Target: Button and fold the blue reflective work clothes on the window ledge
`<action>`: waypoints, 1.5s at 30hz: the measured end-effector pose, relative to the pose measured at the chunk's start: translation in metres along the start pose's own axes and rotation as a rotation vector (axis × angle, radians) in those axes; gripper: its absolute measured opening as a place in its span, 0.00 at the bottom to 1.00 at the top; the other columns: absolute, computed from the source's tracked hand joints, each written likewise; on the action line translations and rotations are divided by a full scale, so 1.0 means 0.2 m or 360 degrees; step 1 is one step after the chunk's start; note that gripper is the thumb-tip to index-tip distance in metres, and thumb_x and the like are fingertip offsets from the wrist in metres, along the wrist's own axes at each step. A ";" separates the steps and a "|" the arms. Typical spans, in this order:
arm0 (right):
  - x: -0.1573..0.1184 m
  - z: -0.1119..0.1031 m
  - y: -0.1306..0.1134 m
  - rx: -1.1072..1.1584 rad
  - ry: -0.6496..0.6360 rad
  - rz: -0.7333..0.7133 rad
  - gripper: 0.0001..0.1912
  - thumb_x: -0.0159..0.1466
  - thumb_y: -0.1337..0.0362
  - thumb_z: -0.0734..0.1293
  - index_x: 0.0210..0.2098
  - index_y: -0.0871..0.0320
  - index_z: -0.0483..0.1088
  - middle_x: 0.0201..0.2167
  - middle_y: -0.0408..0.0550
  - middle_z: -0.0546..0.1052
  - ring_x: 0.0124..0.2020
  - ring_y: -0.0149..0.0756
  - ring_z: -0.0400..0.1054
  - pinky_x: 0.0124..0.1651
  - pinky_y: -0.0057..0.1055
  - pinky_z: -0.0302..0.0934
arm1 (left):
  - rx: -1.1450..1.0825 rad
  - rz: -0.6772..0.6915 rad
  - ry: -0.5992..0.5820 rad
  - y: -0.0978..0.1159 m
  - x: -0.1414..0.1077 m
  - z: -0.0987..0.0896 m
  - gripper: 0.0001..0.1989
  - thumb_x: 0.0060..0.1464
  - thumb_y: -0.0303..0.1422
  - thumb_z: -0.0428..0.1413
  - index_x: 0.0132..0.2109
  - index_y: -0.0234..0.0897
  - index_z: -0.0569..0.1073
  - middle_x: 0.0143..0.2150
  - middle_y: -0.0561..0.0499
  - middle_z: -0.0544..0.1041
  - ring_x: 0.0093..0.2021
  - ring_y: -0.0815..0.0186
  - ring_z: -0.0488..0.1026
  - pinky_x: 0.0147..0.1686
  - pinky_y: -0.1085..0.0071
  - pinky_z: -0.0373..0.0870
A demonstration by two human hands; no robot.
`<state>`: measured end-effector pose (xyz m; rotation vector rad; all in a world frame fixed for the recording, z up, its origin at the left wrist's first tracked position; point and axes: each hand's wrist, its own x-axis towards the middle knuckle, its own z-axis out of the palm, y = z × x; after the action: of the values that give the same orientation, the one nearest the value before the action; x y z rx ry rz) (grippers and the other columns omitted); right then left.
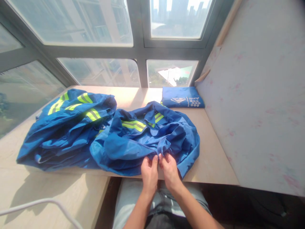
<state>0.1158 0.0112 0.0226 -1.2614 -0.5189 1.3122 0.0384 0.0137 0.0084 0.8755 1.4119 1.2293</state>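
Note:
A blue work jacket (124, 148) with yellow-and-grey reflective strips lies spread on the wooden ledge in front of me, collar toward the window. At its near edge, my left hand (149, 170) pinches the cloth beside the front opening. Just to the right, my right hand (169, 167) pinches the other side of that opening, where a zipper line seems to meet. The fingertips are close together, and the small part between them is hidden. Touching this jacket on the left is a crumpled pile of blue clothing (64, 136) with the same strips.
A folded blue garment (182, 97) with white printing lies at the back right, near the window (140, 52). A patterned wall panel (257, 101) bounds the right side. The wooden ledge (214, 159) ends before my legs. A white cable (47, 201) curves across the lower left.

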 end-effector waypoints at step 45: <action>0.30 -0.56 -0.31 -0.1249 0.0164 -0.0312 0.21 0.59 0.44 0.66 0.33 0.57 0.74 0.24 0.46 0.74 0.27 0.39 0.67 0.31 0.32 0.58 | 0.0686 -0.0042 0.0102 0.21 0.25 -0.67 0.20 0.47 0.51 0.61 0.35 0.37 0.78 0.25 0.52 0.73 0.26 0.65 0.68 0.27 0.72 0.63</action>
<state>0.2547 0.0353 0.0204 -1.8419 -1.1186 0.8842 -0.1076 0.0402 0.0314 1.1097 1.7708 0.9521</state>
